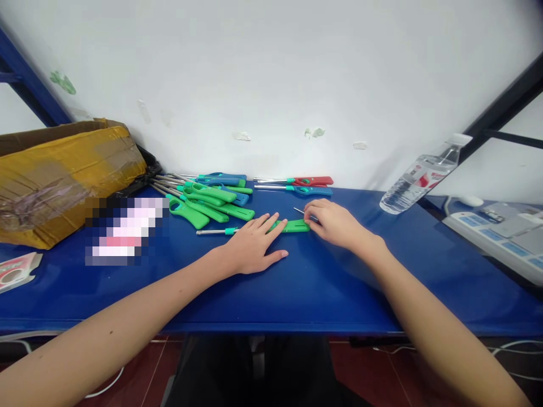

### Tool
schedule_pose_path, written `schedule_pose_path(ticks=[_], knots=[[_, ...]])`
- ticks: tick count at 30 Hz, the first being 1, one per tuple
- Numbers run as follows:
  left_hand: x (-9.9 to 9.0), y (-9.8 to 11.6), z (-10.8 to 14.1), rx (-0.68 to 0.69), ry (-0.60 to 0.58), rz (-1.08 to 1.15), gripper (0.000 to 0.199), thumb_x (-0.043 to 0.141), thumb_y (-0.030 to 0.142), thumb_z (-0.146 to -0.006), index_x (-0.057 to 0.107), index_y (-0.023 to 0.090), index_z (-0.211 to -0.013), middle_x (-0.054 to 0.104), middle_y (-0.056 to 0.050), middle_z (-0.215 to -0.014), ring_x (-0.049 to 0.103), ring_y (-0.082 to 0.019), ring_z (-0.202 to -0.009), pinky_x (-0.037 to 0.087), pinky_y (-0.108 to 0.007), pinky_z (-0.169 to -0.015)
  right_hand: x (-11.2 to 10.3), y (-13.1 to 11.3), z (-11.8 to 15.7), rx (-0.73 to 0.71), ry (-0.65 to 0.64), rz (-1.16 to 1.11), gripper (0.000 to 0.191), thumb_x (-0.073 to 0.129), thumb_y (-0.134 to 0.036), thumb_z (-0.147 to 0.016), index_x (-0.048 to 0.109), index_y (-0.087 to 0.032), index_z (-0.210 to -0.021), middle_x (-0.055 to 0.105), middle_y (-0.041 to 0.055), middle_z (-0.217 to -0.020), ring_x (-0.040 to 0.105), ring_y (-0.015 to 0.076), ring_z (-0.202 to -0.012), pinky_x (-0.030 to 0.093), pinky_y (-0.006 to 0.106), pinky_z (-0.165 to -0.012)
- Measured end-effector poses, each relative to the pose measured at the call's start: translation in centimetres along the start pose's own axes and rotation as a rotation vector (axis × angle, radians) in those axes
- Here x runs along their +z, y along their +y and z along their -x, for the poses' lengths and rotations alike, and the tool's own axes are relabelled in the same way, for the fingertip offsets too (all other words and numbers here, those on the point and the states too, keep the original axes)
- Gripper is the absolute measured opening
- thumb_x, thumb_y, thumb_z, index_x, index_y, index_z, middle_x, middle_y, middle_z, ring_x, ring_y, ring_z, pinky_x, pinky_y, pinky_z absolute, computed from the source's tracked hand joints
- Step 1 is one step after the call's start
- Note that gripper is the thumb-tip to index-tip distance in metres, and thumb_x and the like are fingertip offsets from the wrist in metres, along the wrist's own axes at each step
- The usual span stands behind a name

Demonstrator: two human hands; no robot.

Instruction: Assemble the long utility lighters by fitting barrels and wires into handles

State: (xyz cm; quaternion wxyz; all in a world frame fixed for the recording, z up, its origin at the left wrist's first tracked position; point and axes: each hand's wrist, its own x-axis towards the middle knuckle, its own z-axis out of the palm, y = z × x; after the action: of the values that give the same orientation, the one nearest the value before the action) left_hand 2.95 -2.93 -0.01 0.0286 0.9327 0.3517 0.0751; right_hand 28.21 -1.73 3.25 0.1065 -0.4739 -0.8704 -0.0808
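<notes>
Center of frame: green lighter (297, 226) lies flat on the blue worktop (271, 299), metal barrel pointing left, handle end to the right. Left hand (255, 244) is palm down over its middle, fingers spread, thumb out toward the right, covering part of the handle. Right hand (328, 222) is at the handle's right end, thumb and fingertips pinching a thin metal rod (299, 211), its tip pointing up-left, above the green handle in frame; can't tell if the rod touches the lighter. Left of center, up near the wall (271, 85): lighter pile (207, 198), green and blue handles overlapping, barrels mostly pointing left. Top center of the worktop, by the wall: red lighter (314, 181) with blue lighter (311, 191) just below it in frame, both barrels left. Right side: clear plastic bottle (418, 178), white cap, red-and-white label, tilted in frame. Far right: white device (500, 243) with blue panels. Left edge: cardboard box (63, 181) wrapped in yellow-brown tape, printed card (19, 271) below it in frame. Pixelated patch right of the box, contents unreadable.
</notes>
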Motion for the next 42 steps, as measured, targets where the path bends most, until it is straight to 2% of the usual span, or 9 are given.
schedule_pose_path(ticks=[16, 23, 28, 36, 42], knots=[[-0.1, 0.0, 0.0, -0.006, -0.018, -0.004, 0.076, 0.033, 0.064, -0.1, 0.021, 0.017, -0.159, 0.018, -0.015, -0.164, 0.021, -0.036, -0.151, 0.024, -0.051, -0.12, -0.6, 0.0, 0.0, 0.06, -0.037, -0.13, 0.02, 0.05, -0.016, -0.092, 0.07, -0.019, -0.091, 0.074, 0.0075, -0.102, 0.066, 0.0247, -0.097, 0.051, 0.037, -0.086], [-0.3, 0.2, 0.0, -0.012, -0.036, -0.035, 0.076, 0.034, 0.063, -0.1, 0.02, 0.017, -0.16, 0.017, -0.015, -0.164, 0.021, -0.036, -0.151, 0.024, -0.05, -0.121, -0.9, 0.2, 0.0, 0.006, -0.037, -0.2, 0.026, 0.05, -0.016, -0.09, 0.075, -0.017, -0.092, 0.075, 0.0085, -0.111, 0.068, 0.0266, -0.102, 0.052, 0.039, -0.091], [-0.3, 0.2, 0.0, -0.013, -0.031, -0.032, 0.076, 0.035, 0.062, -0.1, 0.02, 0.016, -0.159, 0.018, -0.015, -0.164, 0.022, -0.035, -0.15, 0.024, -0.05, -0.121, -1.0, 0.4, 0.1, 0.008, -0.019, -0.224, 0.023, 0.054, -0.017, -0.087, 0.077, -0.018, -0.088, 0.075, 0.0081, -0.111, 0.07, 0.0266, -0.101, 0.052, 0.039, -0.092], [-0.4, 0.2, -0.1, -0.016, -0.037, -0.028, 0.076, 0.035, 0.062, -0.1, 0.019, 0.017, -0.16, 0.018, -0.015, -0.165, 0.021, -0.036, -0.15, 0.023, -0.05, -0.121, -0.5, 0.6, 0.0, 0.091, -0.06, -0.178, 0.013, 0.058, -0.021, -0.088, 0.071, -0.021, -0.091, 0.074, 0.0058, -0.103, 0.067, 0.0242, -0.094, 0.05, 0.036, -0.082], [-0.3, 0.2, -0.1, -0.017, -0.041, -0.028, 0.077, 0.035, 0.062, -0.1, 0.018, 0.017, -0.16, 0.017, -0.015, -0.165, 0.021, -0.036, -0.151, 0.023, -0.05, -0.121, 0.1, 0.3, 0.1, 0.111, -0.015, -0.143, 0.014, 0.053, -0.015, -0.09, 0.066, -0.02, -0.091, 0.071, 0.0068, -0.102, 0.065, 0.0225, -0.094, 0.048, 0.033, -0.081]])
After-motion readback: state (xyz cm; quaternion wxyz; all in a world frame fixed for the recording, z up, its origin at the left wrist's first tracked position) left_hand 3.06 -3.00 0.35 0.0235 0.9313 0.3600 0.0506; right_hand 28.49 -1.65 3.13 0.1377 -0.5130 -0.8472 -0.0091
